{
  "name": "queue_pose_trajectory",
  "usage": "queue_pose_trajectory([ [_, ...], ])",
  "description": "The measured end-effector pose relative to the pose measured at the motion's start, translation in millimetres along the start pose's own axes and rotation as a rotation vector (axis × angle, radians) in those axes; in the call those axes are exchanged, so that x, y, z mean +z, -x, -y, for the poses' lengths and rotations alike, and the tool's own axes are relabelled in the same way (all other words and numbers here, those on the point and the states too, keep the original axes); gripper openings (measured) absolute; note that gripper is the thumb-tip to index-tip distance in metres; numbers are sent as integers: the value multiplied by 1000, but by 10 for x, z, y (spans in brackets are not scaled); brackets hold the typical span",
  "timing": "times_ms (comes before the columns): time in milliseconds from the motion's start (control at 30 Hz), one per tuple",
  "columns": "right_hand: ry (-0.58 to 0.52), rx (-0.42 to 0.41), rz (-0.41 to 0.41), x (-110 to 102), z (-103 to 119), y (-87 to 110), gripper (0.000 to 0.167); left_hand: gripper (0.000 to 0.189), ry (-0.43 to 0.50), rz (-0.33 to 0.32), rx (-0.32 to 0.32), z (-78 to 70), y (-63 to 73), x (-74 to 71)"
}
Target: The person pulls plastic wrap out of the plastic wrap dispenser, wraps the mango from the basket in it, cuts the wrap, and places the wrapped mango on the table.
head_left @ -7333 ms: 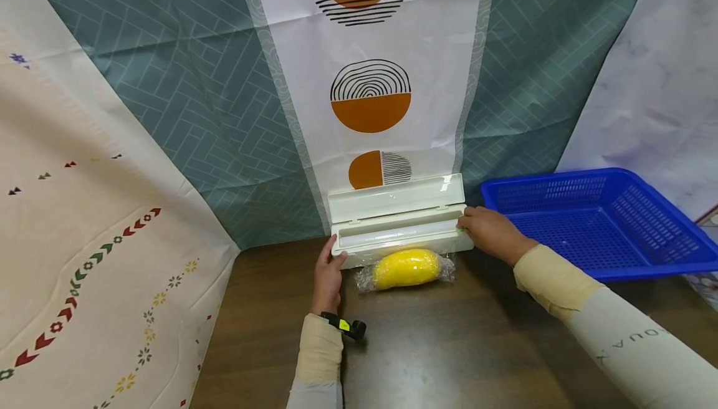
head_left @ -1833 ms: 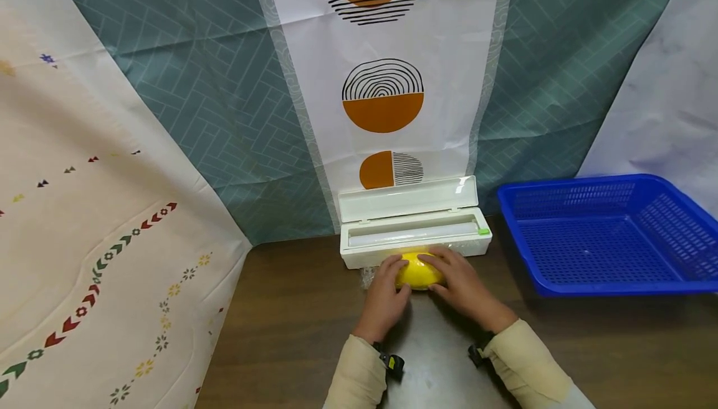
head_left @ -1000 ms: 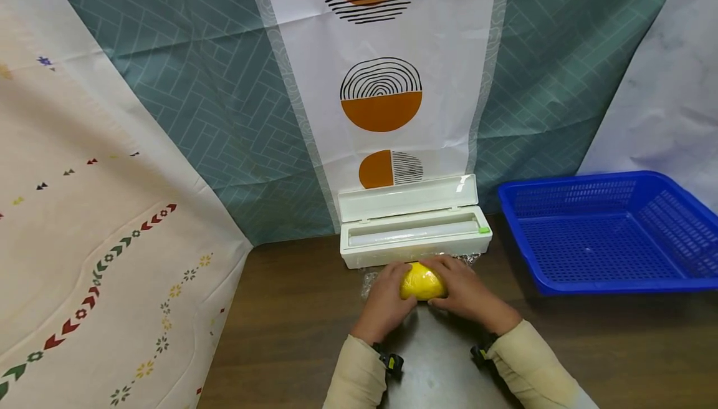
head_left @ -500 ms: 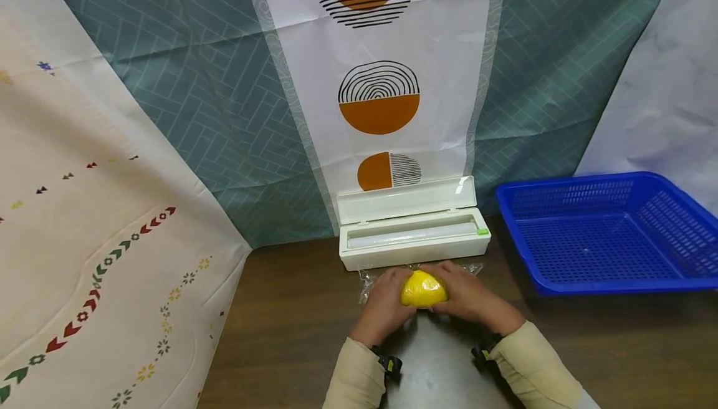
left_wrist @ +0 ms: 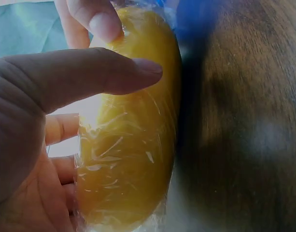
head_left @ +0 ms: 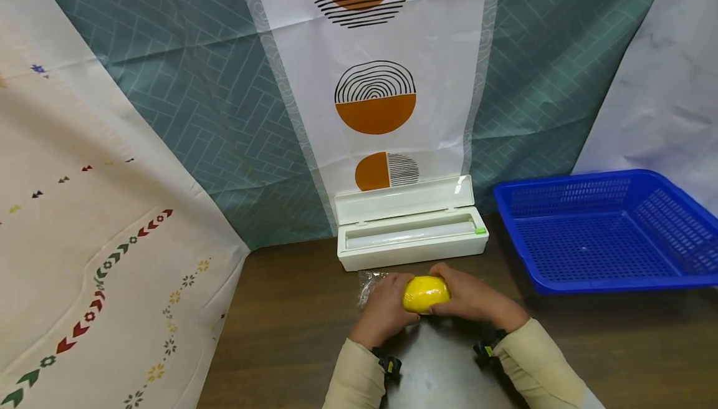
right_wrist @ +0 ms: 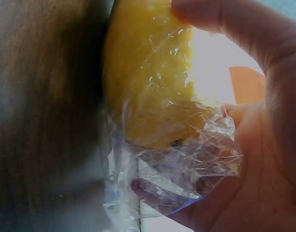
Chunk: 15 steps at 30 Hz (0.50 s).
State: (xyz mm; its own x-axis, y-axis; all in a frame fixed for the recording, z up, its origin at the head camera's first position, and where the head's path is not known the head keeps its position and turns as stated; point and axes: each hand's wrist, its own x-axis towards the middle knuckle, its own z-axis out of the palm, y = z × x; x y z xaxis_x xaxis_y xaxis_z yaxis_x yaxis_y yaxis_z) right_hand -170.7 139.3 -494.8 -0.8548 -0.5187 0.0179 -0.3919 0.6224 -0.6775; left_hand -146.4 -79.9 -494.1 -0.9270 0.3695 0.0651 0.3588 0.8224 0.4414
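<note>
A smooth yellow oblong fruit (head_left: 426, 295), its exact kind unclear, is wrapped in clear cling film. My left hand (head_left: 387, 309) grips its left part, thumb on the near side and fingers behind, as the left wrist view shows. At the other end my right hand (head_left: 471, 297) holds it between thumb and fingers. Loose crumpled film (right_wrist: 210, 154) sticks out past the fruit's end by the right palm; more film (head_left: 370, 284) shows beyond the left fingers. Just behind stands a white cling film dispenser box (head_left: 415, 254), lid (head_left: 405, 201) up, with a film roll (head_left: 412, 234) inside.
A blue plastic basket (head_left: 527, 262) with slotted walls stands on the right. The brown wooden table (head_left: 291, 334) meets a patterned fabric backdrop (head_left: 235, 166) behind the box. A bright green slider (head_left: 480, 230) sits at the box's right end.
Earlier my hands were on the dispenser box, with the wrapped fruit lying against its front. Both hands then took hold of the fruit and drew it toward me, away from the box.
</note>
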Motion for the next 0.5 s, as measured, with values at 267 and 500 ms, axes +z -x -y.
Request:
queue_pose_trajectory([
  [267,-37,1,57,-35,-18,8,56,67,-36,14,34,0,23,-23],
  [500,-46,-7,69,-64,-11,35,52,63,-37,103,53,-11,28,-92],
])
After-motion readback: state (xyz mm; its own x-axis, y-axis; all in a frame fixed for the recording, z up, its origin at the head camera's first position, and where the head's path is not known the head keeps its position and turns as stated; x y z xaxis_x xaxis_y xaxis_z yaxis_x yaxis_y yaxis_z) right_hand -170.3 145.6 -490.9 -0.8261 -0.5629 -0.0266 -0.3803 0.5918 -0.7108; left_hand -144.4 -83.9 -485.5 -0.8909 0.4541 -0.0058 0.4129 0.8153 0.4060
